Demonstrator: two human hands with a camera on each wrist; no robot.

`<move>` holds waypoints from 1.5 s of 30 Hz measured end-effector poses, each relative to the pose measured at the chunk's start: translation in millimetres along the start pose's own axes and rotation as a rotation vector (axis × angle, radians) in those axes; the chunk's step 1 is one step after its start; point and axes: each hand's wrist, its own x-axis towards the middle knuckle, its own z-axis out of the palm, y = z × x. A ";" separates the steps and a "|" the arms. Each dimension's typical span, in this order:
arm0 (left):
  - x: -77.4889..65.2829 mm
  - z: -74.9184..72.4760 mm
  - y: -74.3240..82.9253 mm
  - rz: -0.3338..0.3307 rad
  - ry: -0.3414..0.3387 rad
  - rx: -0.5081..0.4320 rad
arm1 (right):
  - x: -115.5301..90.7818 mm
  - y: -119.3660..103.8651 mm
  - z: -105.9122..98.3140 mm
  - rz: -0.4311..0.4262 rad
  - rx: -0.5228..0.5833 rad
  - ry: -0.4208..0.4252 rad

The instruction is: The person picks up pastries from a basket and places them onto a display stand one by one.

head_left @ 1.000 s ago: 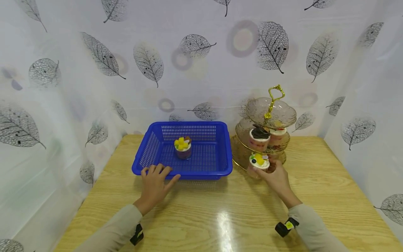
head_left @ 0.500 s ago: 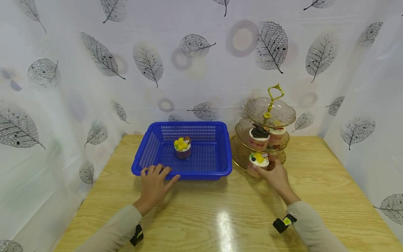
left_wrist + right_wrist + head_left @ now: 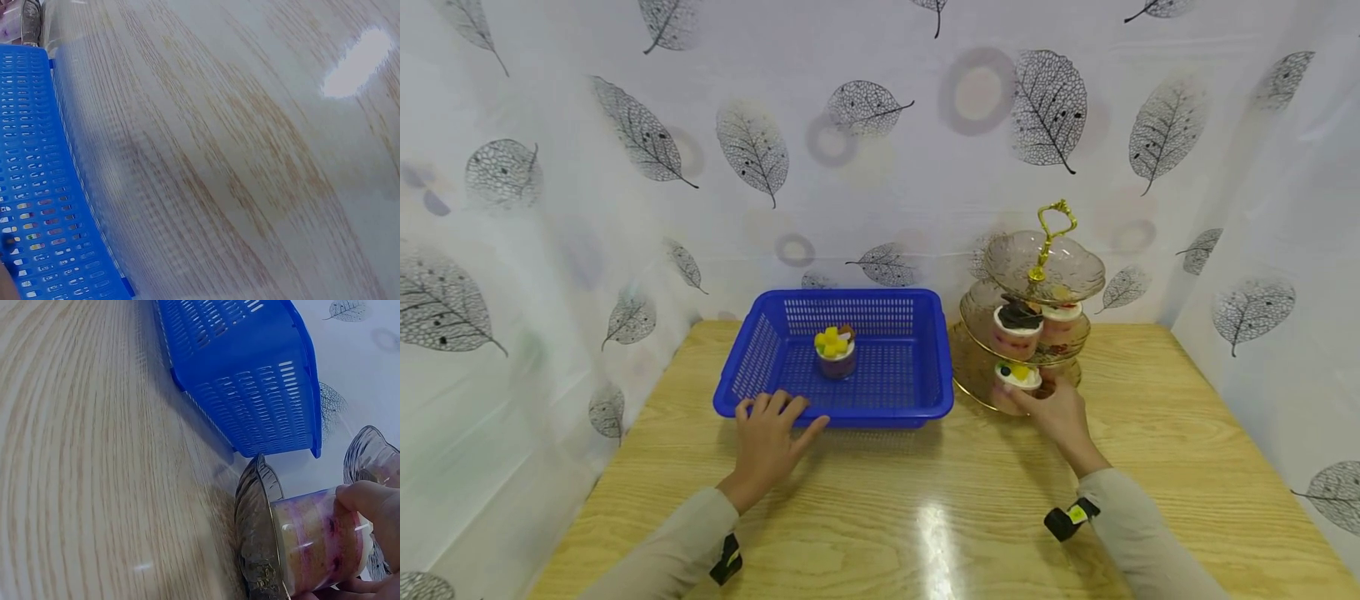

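Observation:
My right hand grips a clear dessert cup of layered cake, topped with cream, yellow fruit pieces and a blueberry. In the right wrist view, thumb and fingers lie around the cup, its base at the bottom plate of the tiered stand. Over the front rim of a blue plastic basket rests my left hand, thumb spread apart. Inside the basket stands another dessert cup with yellow fruit cubes. The left wrist view shows mainly the basket's side and a sliver of a finger.
The three-tier glass stand has a gold handle. Its middle tier holds a chocolate-topped cup and a red-topped cup, directly above my right hand. A leaf-patterned curtain hangs behind the wooden table.
My right hand has shifted slightly away from me and left with the dessert cup, which now sits farther under the middle tier. My left hand and the basket have stayed put.

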 end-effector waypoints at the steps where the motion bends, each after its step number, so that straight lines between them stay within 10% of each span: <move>1: 0.1 0.0 -0.2 -0.002 -0.001 0.001 | 0.7 -0.3 -0.1 0.001 0.006 0.002; 45: -0.6 2.7 -1.8 0.007 0.024 0.005 | 12.2 27.5 1.1 -0.079 -0.083 0.197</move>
